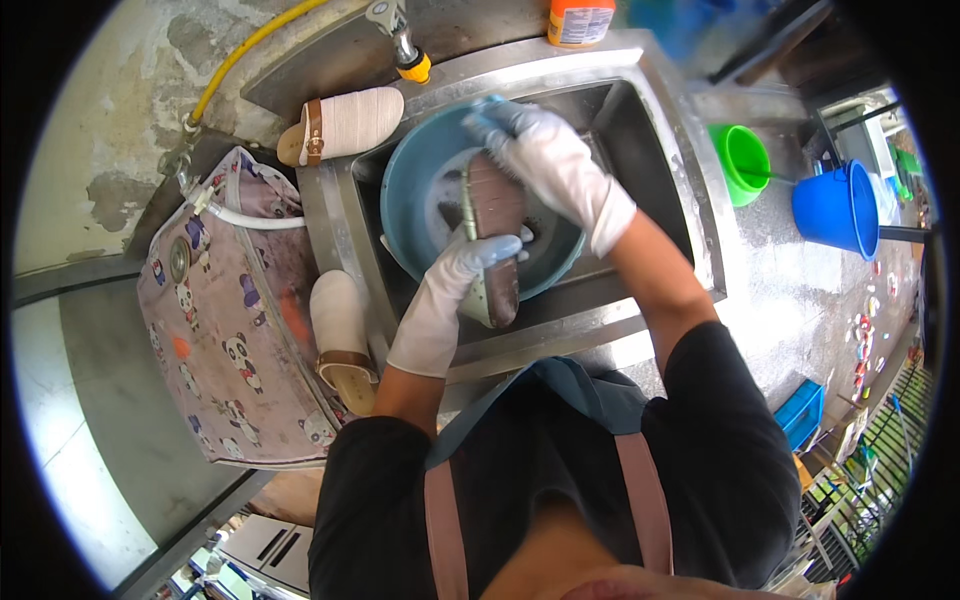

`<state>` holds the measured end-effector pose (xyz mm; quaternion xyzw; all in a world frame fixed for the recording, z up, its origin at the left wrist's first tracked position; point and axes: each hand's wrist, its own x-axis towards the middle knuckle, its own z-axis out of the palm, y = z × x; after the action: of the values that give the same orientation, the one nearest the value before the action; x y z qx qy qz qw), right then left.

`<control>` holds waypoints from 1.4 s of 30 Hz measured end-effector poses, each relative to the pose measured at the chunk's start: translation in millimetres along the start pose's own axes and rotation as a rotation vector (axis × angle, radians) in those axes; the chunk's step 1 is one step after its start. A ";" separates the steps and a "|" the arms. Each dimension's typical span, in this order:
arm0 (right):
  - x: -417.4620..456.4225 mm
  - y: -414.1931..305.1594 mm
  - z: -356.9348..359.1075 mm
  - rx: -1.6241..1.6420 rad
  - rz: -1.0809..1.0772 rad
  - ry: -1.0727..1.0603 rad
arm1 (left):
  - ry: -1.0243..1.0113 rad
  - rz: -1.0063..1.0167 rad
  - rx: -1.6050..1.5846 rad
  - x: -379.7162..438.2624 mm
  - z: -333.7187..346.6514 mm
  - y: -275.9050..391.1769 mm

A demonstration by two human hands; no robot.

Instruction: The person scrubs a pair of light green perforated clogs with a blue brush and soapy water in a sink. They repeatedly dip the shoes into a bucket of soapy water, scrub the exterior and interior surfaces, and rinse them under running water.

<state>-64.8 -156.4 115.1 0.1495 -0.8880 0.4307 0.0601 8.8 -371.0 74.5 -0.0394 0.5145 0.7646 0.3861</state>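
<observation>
Gloved in white and light blue rubber, my left hand (465,270) grips a shoe (495,225) by its lower end, with the brown sole turned up. Above the shoe's upper end is my right hand (536,150) in a matching glove, blurred; whether it holds anything is hard to tell. Beneath both hands a blue-grey plastic basin (405,187) with sudsy water sits in a stainless steel sink (652,142). Something dark lies in the suds, partly hidden. A pale slip-on with a brown buckle strap (360,120) rests at the sink's upper left corner, and a similar one (339,315) at its left edge.
A tap with a yellow connector (412,66) stands behind the sink, near an orange bottle (581,24). To the left is a panda-print cover (232,322) with a white hose. Green (742,165) and blue (832,210) buckets stand at the right.
</observation>
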 end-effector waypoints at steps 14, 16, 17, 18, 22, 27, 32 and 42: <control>0.7 57.7 22.3 0.545 0.221 0.090 | 0.048 0.058 -0.373 2.3 4.0 7.3; -24.9 -8.3 -0.9 0.509 0.318 -0.017 | -0.029 0.053 -0.581 11.0 -26.4 2.3; -42.1 -23.0 -1.7 0.437 0.151 -0.050 | -0.054 0.256 -0.590 20.6 -14.4 7.9; -59.9 -36.6 -2.7 0.375 -0.016 -0.066 | -0.041 0.262 -0.633 24.2 -14.0 12.7; -87.6 -49.0 36.0 -0.021 -0.136 -0.044 | 0.003 0.339 -0.591 46.5 -30.5 -16.5; 13.4 21.1 37.4 0.030 -0.071 0.161 | 0.241 0.441 -0.536 54.6 2.4 -17.2; -73.4 -25.3 -0.1 0.069 -0.215 -0.023 | 0.020 0.458 -0.600 42.3 -23.2 0.3; 0.2 -1.2 -2.1 -0.013 -0.006 0.049 | 0.290 0.493 -0.481 48.0 10.3 0.2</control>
<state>-64.7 -155.5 117.3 0.1414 -0.8885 0.4283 0.0841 -21.4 -336.3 57.5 -0.1118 0.3634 0.9202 0.0934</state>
